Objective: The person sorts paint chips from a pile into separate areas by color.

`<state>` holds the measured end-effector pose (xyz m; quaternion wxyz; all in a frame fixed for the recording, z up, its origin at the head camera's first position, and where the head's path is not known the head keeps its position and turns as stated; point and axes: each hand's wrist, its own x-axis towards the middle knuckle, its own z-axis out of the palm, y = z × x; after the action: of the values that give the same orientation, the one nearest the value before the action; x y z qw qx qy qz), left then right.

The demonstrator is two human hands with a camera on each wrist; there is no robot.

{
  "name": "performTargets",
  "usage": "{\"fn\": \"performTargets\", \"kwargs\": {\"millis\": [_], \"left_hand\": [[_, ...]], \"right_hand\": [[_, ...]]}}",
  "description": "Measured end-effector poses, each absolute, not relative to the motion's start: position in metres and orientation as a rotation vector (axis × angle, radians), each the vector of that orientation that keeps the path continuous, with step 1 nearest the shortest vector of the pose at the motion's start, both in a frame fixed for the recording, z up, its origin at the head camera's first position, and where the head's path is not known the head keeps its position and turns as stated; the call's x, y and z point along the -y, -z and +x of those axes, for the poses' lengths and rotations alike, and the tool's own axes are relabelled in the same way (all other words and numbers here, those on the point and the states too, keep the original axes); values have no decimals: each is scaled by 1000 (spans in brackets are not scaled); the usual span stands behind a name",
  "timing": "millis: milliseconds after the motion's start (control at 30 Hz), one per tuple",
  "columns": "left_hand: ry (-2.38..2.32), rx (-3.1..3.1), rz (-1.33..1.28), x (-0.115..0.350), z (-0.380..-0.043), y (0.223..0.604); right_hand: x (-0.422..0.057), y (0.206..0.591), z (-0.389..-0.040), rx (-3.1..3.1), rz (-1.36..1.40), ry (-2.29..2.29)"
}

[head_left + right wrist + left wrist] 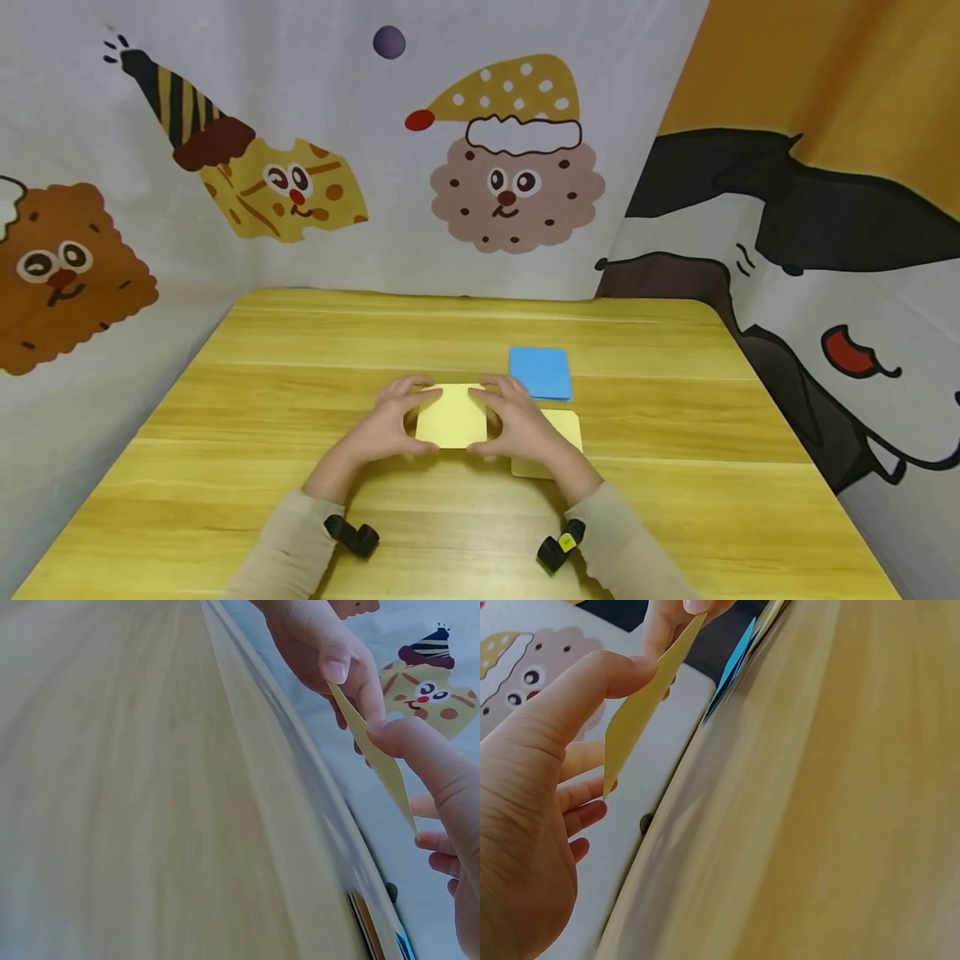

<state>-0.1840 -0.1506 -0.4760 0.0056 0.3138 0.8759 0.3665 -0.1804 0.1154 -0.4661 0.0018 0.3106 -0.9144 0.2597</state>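
Note:
A thin yellow sheet of paper (452, 417) is held up over the table between both hands. My left hand (386, 421) pinches its left side, thumb at the near edge and fingers at the far edge. The right hand (521, 421) grips the opposite side in the same way. From the left wrist, the yellow sheet (641, 712) appears nearly edge-on and slightly bowed, with the left thumb (626, 673) on its edge. In the right wrist view the sheet (379, 757) slants between the two thumbs, above the tabletop.
Blue square paper (540, 373) lies on the wooden table (225, 500), beyond the right hand. Nearer, a pale yellow square (566, 429) lies partly hidden under the right hand and wrist. A cartoon-printed curtain (300, 267) hangs behind the table's far edge.

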Motion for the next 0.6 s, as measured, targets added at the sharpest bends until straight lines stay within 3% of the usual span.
{"fn": "performTargets", "kwargs": {"millis": [600], "left_hand": [[-1102,-2724,1083,92,-179,472]], "right_hand": [[-173,467,-165,2800,955,-782]]}}
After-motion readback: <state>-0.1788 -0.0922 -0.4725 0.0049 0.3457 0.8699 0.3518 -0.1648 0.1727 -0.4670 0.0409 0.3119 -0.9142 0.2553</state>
